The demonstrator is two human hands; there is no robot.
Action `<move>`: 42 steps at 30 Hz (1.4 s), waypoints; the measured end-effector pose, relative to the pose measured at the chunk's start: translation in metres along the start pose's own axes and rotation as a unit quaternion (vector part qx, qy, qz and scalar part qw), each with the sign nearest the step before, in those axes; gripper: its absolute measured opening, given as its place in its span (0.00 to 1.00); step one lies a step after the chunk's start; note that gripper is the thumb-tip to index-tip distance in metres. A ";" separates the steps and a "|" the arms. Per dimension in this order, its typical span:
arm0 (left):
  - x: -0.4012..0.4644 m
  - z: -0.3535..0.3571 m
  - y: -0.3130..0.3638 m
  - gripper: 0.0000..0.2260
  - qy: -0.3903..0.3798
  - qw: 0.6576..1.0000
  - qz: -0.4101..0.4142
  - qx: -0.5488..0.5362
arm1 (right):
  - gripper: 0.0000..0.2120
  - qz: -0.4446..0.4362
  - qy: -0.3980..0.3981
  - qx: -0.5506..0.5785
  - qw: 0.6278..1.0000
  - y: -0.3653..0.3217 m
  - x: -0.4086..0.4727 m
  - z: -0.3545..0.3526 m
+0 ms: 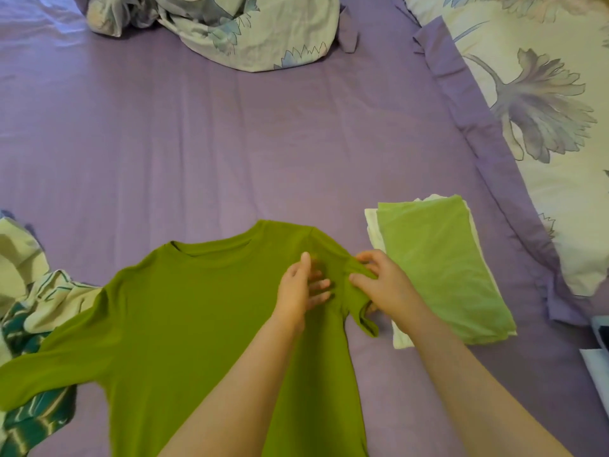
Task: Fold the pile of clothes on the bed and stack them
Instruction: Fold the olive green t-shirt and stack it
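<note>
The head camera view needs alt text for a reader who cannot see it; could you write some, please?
A green long-sleeved shirt lies spread on a purple bedsheet while the right hand pinches its folded-in sleeve and the left hand presses flat beside it. A folded stack sits to the right, unfolded clothes to the left.

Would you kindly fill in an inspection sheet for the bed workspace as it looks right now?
Surface: purple bed sheet, lightly creased.
Job's things: green long-sleeved shirt spread flat, one sleeve folded in over its body; folded stack beside it, light green garment on top of white ones; unfolded pile of white and teal clothes under the shirt's other sleeve.
Clutter: floral duvet bunched at the far edge.
Hands: left hand presses flat on the shirt; right hand pinches the folded sleeve.
Cables: nothing seen.
Surroundings: floral pillow with purple border; an unidentifiable pale item at the frame's edge.
</note>
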State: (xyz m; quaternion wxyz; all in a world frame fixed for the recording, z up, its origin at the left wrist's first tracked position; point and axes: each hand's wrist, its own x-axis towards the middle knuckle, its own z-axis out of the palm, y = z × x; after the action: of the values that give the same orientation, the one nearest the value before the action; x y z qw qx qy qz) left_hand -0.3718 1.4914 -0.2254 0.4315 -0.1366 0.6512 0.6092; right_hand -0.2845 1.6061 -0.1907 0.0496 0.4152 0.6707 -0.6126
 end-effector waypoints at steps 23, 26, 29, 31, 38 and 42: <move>-0.002 -0.101 -0.003 0.12 0.183 0.951 0.187 0.162 | 0.14 -0.163 0.169 -0.340 0.911 0.000 0.067 0.052; -0.005 -0.131 -0.014 0.10 0.211 0.944 0.151 0.204 | 0.17 -0.172 0.157 -0.351 0.907 0.006 0.055 0.070; -0.001 -0.146 -0.026 0.14 0.150 0.946 0.077 0.278 | 0.24 -0.218 0.112 -0.430 0.869 0.019 0.046 0.094; 0.000 -0.152 -0.030 0.28 0.116 0.935 0.062 0.329 | 0.27 -0.209 0.042 -0.531 0.820 0.031 0.045 0.105; -0.020 -0.180 -0.033 0.36 0.163 0.907 0.065 0.382 | 0.25 -0.152 0.067 -0.560 0.812 0.035 0.033 0.120; -0.037 -0.188 -0.038 0.26 0.177 0.866 0.108 0.454 | 0.14 -0.186 0.134 -0.396 0.889 0.049 -0.008 0.115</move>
State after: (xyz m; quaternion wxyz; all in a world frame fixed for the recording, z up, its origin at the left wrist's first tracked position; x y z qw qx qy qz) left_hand -0.3972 1.2992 -0.2454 0.2549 0.0408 0.9319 0.2547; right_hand -0.2996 1.4982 -0.2525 0.0049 0.3064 0.9231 -0.2324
